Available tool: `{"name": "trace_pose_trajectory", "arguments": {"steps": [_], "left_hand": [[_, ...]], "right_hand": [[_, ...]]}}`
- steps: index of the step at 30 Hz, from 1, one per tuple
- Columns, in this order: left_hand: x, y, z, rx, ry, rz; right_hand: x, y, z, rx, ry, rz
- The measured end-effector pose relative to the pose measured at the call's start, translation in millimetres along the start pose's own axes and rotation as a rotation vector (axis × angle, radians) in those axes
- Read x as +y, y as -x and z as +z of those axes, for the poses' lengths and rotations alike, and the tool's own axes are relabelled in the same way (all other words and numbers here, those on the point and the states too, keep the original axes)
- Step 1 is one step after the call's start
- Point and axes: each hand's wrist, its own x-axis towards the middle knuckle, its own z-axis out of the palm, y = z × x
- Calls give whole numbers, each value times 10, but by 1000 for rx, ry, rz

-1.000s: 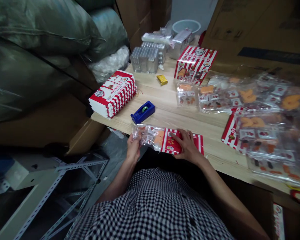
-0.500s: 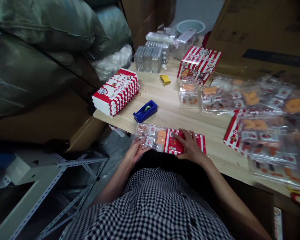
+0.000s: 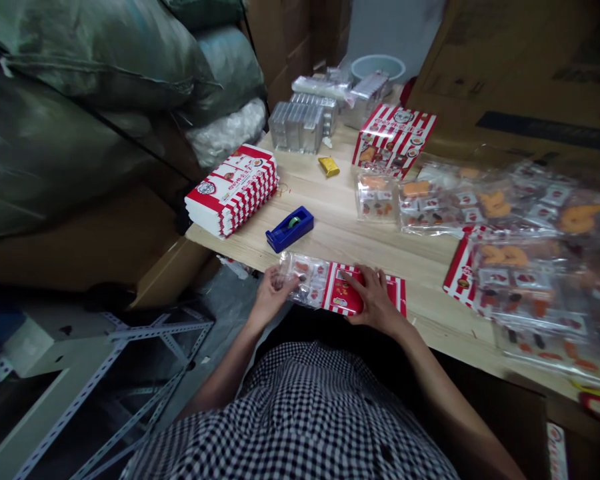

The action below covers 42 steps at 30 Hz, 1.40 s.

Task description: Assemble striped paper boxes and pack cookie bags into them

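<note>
At the table's near edge, my left hand (image 3: 273,295) pinches the left end of a clear plastic pack (image 3: 310,280) with small printed packets inside. The right part of the pack is inside or under a red and white striped card (image 3: 343,291); which one is hard to tell. My right hand (image 3: 375,298) lies on that card with its fingers spread, pressing it to the table. A blue tape dispenser (image 3: 291,229) stands just beyond the pack.
A stack of striped cartons (image 3: 233,190) is at the left edge. Clear boxes (image 3: 297,125), a yellow packet (image 3: 329,167) and a striped box (image 3: 394,141) stand farther back. Filled clear packs (image 3: 520,277) cover the right side. Large sacks (image 3: 105,60) rise at left.
The clear pack has slid right toward the striped card, so its orange pieces no longer show. My left hand has moved slightly right with it. The view has shifted a little.
</note>
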Motion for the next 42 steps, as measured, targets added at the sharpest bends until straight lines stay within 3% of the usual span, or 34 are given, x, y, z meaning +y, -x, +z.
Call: {"name": "trace_pose_trajectory", "arguments": {"steps": [3, 7, 13, 17, 19, 22, 25, 27, 29, 31, 33, 38, 42], "left_hand": [[107, -150, -97, 6, -61, 120], [125, -139, 114, -26, -91, 169], [182, 45, 602, -382, -134, 251], [383, 38, 799, -551, -163, 292], [519, 45, 876, -611, -223, 423], [728, 111, 979, -579, -473, 715], [879, 203, 1090, -380, -630, 864], [923, 257, 1180, -348, -516, 834], [938, 298, 1264, -456, -291, 683], [959, 323, 1317, -565, -99, 500], [1007, 322, 1328, -630, -38, 403], [1069, 212, 1326, -738, -221, 473], [946, 169, 1378, -818, -144, 444]], "right_hand": [[-3, 3, -1, 16, -9, 11], [-65, 20, -18, 80, -30, 12], [-228, 76, -48, 232, -68, 40], [-226, 131, -111, 382, -50, 114], [-215, 146, -152, 448, -78, 142], [-248, 129, -203, 558, -122, 212], [-350, 75, -240, 728, -167, 334], [-435, 52, -259, 877, -226, 422], [-513, 75, -276, 979, -293, 484], [-565, 162, -305, 1003, -379, 520], [-576, 305, -369, 1005, -488, 536], [-453, 585, -668, 960, -722, 464], [-396, 486, -770, 948, -890, 490]]}}
